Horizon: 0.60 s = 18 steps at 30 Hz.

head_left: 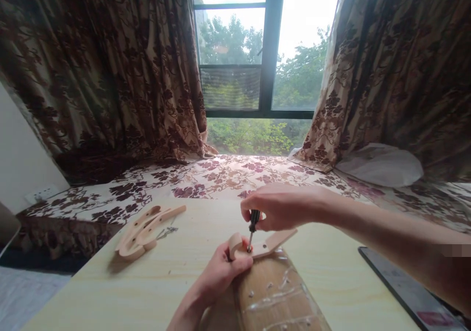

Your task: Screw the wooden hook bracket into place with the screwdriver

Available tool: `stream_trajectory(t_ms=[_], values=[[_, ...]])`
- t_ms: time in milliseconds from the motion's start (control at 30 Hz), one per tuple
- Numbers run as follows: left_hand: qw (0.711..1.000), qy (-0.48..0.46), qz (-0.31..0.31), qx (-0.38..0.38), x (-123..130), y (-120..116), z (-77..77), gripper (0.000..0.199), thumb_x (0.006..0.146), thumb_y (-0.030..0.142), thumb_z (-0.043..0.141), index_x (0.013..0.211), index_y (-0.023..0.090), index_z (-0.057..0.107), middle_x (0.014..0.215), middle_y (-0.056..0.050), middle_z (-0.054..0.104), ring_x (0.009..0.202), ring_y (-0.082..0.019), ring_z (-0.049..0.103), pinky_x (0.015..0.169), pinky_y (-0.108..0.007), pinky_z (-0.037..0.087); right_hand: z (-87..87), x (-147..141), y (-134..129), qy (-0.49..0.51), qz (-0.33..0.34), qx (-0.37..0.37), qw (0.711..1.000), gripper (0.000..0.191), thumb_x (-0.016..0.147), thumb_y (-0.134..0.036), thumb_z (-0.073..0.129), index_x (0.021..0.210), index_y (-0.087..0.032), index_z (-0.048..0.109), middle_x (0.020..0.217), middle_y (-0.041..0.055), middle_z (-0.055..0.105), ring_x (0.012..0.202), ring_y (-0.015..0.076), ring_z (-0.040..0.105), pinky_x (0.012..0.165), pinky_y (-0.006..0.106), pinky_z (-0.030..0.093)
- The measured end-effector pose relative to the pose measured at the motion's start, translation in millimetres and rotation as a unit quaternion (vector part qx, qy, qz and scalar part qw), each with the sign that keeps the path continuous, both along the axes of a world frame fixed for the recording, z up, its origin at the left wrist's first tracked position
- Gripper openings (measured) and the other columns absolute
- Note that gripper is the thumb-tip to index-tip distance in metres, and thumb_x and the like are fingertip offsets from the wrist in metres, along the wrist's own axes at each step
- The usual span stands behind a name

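My right hand (274, 202) grips the black handle of a screwdriver (253, 217) from above. The tool stands nearly upright, its tip down at a hole or screw in a curved pale wooden piece (270, 245). Around the rounded left end of that piece my left hand (222, 265) is closed, its thumb lying just in front of the screwdriver tip. The wooden piece rests across the far end of a brown wooden board (272, 292) with clear plastic film on it. Whether a screw is under the tip is too small to make out.
Several similar curved wooden pieces (136, 242) lie at the table's left, beside a small pile of screws (167, 232). A dark-edged flat tablet-like object (405, 287) is at the right. Beyond the table (147, 292) are a floral-covered ledge (221, 174), a white plastic bag (380, 164) and curtains.
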<state>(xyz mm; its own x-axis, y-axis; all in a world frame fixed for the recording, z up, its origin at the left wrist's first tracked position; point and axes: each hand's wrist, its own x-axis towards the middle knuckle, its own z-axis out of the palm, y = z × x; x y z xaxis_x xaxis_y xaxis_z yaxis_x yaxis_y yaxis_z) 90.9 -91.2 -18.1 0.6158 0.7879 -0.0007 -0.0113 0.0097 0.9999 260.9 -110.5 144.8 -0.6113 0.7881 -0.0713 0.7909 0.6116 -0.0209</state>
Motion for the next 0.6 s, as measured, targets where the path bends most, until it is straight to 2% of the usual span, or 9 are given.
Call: stream_trajectory(t_ms=[167,400,600], values=[[1.0,0.002,-0.008,0.009,-0.7,2.0,-2.5,0.034,0.066,0.041,0.069,0.085,0.018,0.053,0.07,0.005,0.045,0.066,-0.011,0.037,0.062,-0.023,0.029,2.3,-9.5,-8.4,-0.059,0.013,0.04,0.997,0.022,0.075,-0.018,0.054,0.093,-0.02,0.066,0.085,0.0064,0.068,0.073,0.0169,0.057,0.055,0.025,0.03],[1.0,0.003,-0.006,0.011,-1.1,4.2,-6.5,0.034,0.065,0.041,0.069,0.084,0.018,0.054,0.071,0.005,0.045,0.067,-0.012,0.038,0.062,-0.023,0.03,-2.6,-4.0,-3.5,-0.02,-0.029,0.022,0.999,0.022,0.07,-0.021,0.057,0.09,-0.02,0.065,0.086,0.0056,0.069,0.072,0.0167,0.057,0.055,0.025,0.032],[1.0,0.0,0.0,0.007,-0.5,3.7,-7.5,0.035,0.064,0.042,0.071,0.084,0.018,0.054,0.07,0.005,0.045,0.066,-0.012,0.036,0.061,-0.023,0.03,-2.5,-6.5,-5.5,-0.014,-0.03,0.035,0.999,0.02,0.071,-0.024,0.055,0.086,-0.021,0.066,0.082,0.0048,0.07,0.068,0.0155,0.057,0.053,0.025,0.031]])
